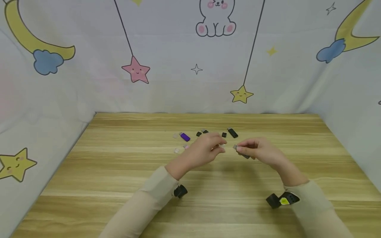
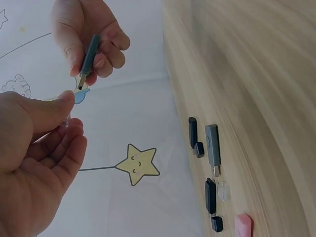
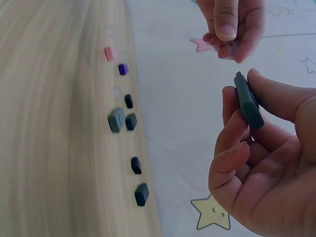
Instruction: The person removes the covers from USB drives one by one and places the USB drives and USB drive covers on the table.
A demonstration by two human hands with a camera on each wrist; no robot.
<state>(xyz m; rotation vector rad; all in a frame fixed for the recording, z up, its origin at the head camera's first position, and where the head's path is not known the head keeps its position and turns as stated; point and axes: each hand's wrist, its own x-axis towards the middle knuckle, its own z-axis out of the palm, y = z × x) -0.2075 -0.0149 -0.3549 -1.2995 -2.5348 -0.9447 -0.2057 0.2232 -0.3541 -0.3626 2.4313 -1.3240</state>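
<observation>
Above the table, my right hand [image 1: 262,152] pinches a dark grey-green USB stick [image 3: 248,101] between thumb and fingers. Its bare metal plug [image 2: 82,80] points toward my left hand [image 1: 205,148]. Between the left thumb and fingertips is a small clear cap [image 2: 66,120], mostly covered by the fingers. A short gap separates the cap from the plug in the right wrist view. On the table lies a second grey USB stick [image 2: 213,145], uncapped, with a clear cap [image 2: 223,191] beside it; in the head view the left hand hides it.
Behind the hands lie a purple USB stick [image 1: 185,137], a black USB stick [image 1: 232,133], another black one [image 1: 205,131] and a pink one [image 1: 186,146]. Black caps [image 1: 224,135] and clear caps [image 1: 176,150] lie among them. A printed cloth [image 1: 172,96] borders the wooden table [image 1: 119,165].
</observation>
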